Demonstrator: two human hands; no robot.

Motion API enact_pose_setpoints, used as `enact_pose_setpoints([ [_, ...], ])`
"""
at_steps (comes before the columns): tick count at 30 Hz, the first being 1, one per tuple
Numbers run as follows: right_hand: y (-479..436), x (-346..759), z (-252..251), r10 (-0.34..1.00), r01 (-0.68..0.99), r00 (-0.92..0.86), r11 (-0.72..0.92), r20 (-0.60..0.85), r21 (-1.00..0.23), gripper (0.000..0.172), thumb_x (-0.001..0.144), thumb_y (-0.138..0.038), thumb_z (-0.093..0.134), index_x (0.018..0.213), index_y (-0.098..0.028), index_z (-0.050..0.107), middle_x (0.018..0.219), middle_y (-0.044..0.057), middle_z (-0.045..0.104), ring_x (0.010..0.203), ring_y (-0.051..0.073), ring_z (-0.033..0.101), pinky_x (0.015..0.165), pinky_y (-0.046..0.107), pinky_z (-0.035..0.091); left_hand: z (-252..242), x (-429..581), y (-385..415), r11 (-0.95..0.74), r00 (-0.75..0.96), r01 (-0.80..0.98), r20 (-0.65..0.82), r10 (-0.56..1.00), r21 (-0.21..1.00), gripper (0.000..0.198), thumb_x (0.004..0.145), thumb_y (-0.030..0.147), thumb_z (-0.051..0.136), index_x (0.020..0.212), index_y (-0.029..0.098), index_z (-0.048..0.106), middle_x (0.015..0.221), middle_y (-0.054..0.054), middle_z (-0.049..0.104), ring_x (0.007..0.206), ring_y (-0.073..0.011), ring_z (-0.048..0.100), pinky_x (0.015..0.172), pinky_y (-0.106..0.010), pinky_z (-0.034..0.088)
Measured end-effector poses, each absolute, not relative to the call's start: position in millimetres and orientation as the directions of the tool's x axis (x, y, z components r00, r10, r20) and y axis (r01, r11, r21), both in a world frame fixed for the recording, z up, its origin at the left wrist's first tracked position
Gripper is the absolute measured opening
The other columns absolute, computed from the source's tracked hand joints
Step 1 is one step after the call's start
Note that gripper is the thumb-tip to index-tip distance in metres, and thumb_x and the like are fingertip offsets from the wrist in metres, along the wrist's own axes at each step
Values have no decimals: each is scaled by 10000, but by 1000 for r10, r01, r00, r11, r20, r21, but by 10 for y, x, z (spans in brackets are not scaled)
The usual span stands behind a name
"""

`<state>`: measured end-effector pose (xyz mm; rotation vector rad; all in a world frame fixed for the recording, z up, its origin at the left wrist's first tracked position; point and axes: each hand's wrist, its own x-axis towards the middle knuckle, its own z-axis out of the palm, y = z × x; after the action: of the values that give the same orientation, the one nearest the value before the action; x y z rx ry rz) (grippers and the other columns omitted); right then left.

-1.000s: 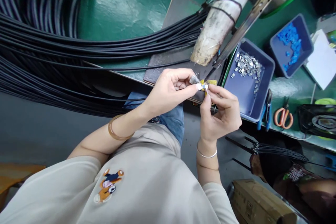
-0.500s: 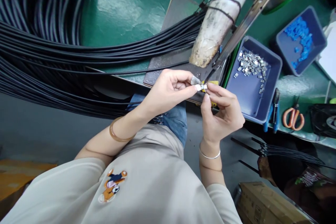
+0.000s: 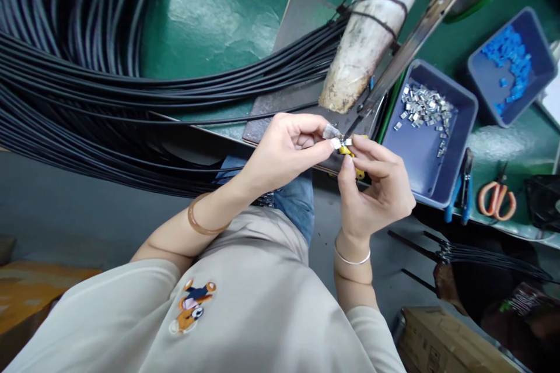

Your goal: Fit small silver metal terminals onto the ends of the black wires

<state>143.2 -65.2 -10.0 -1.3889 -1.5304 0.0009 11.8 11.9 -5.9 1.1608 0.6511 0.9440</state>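
My left hand (image 3: 293, 143) is closed in a pinch, thumb against a forefinger whose tip has a greyish wrap. At its fingertips is a small silver metal connector (image 3: 347, 142), and whatever else the pinch covers is hidden. My right hand (image 3: 376, 186) comes from the other side, with its forefinger at the connector's right end and its thumb just below. A dark pointed tip of a metal arm (image 3: 389, 81) reaches down close above the connector. Yellow pieces (image 3: 359, 173) show behind and under the right fingers.
Black cables (image 3: 196, 90) sweep from the left onto a dark plate (image 3: 301, 9), beneath a wrapped white tube (image 3: 371, 29). On the right stand a bin (image 3: 431, 157) of silver connectors, a bin (image 3: 536, 70) of blue parts, blue-handled pliers (image 3: 459, 189) and orange-handled scissors (image 3: 496, 201).
The whole view has shifted slightly, so everything sits a little further right. Both hands keep nearly the same pose around the connector, with the right fingers slightly changed.
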Motion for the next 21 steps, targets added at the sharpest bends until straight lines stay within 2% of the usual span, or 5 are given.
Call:
enact_pose_setpoints([
  [13, -681, 1426, -127, 734, 765, 175, 318, 656, -560, 153, 824, -88, 649, 923, -192, 597, 1087, 48, 729, 971, 185, 742, 813, 367, 662, -57, 94, 107, 74, 471, -216, 38, 881, 974, 147, 770, 135, 691, 640, 128, 622, 585, 19, 513, 511, -36, 419, 446, -158, 344],
  [21, -654, 1425, -98, 723, 757, 186, 326, 665, -566, 181, 795, -56, 669, 911, -189, 628, 1050, 48, 747, 936, 184, 744, 782, 351, 661, -80, 84, 96, 14, 474, -209, 88, 876, 978, 111, 801, 126, 665, 691, 125, 650, 632, 7, 551, 554, -42, 454, 488, -158, 383],
])
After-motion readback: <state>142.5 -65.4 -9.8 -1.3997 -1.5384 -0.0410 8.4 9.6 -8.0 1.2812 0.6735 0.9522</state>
